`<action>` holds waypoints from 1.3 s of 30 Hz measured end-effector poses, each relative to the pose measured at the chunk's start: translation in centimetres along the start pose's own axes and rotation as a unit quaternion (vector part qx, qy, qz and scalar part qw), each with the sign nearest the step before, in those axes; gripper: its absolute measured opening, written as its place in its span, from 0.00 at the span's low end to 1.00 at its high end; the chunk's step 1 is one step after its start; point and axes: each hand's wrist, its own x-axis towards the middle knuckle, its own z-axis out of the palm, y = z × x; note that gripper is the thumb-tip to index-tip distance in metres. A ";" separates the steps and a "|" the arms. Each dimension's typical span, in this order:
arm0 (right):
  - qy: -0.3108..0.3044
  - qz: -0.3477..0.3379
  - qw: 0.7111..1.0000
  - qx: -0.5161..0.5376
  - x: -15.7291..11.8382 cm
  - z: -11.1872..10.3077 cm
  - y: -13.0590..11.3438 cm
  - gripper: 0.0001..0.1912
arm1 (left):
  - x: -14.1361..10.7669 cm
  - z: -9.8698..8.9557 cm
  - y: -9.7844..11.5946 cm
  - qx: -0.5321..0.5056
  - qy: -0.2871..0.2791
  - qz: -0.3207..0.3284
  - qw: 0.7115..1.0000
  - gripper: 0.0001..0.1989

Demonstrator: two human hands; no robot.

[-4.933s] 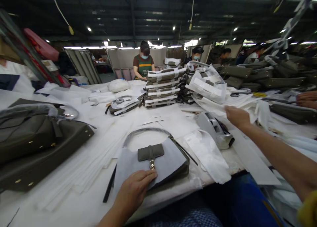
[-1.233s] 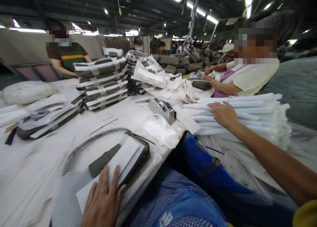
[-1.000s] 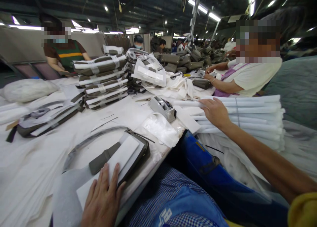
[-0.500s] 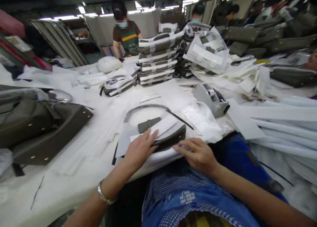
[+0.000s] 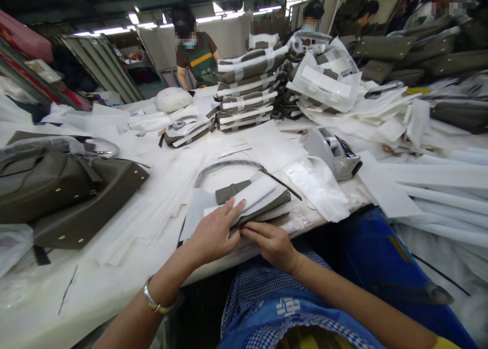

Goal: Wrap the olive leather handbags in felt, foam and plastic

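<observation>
A dark olive bag (image 5: 267, 205) lies flat near the table's front edge, white paper (image 5: 253, 194) over it and its wrapped strap (image 5: 229, 165) arched behind. My left hand (image 5: 215, 232) rests on the bag and paper, fingers partly spread, thumb down at the bag's front edge. My right hand (image 5: 272, 243) is beside that thumb, its fingers pinched together at the bag's lower edge. What lies between those fingertips is too small to make out. An olive flap piece (image 5: 232, 190) shows just behind the left fingers.
A grey tape dispenser (image 5: 330, 153) stands right of the bag, beside a clear plastic sheet (image 5: 318, 186). Wrapped bags (image 5: 247, 92) are stacked behind. Larger olive bags (image 5: 91, 196) lie at left. A person in a green apron (image 5: 200, 59) stands across the table. White strips lie right.
My right hand has moved left along the bag's front edge to meet my left thumb. The white roll-like edge at the bag's front is now mostly covered. The view has shifted slightly.
</observation>
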 end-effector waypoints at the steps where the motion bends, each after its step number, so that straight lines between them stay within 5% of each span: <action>1: -0.010 0.005 1.000 0.025 -0.1 -0.2 0.2 0.25 | -0.1 0.2 0.1 0.000 0.005 0.004 1.000 0.39; 6: -0.056 -0.041 0.996 0.047 0.2 -4.1 1.6 0.28 | 0.0 2.6 0.6 0.039 0.069 -0.007 0.997 0.38; 12: -0.079 0.012 0.984 -0.160 -1.1 -9.7 5.2 0.38 | -0.3 3.8 1.7 0.053 0.087 -0.033 0.994 0.35; 17: -0.013 0.012 0.980 -0.197 -2.3 -8.0 8.4 0.41 | -0.1 3.2 2.1 0.077 0.078 -0.061 0.992 0.32; 21: 0.033 0.003 0.966 -0.255 -2.3 -6.9 8.2 0.44 | 0.0 3.2 2.3 0.086 0.083 -0.066 0.991 0.34; 28: -0.063 -0.058 0.973 -0.215 1.4 -9.2 4.6 0.33 | 0.1 5.5 2.1 0.077 0.149 -0.056 0.984 0.28; 34: -0.223 -0.121 0.948 -0.192 4.4 -8.1 6.4 0.29 | 0.2 6.1 2.3 0.096 0.159 -0.057 0.981 0.27; 39: -0.194 -0.098 0.958 -0.188 2.3 -6.4 7.5 0.26 | 1.4 4.8 3.8 0.114 0.135 -0.052 0.983 0.24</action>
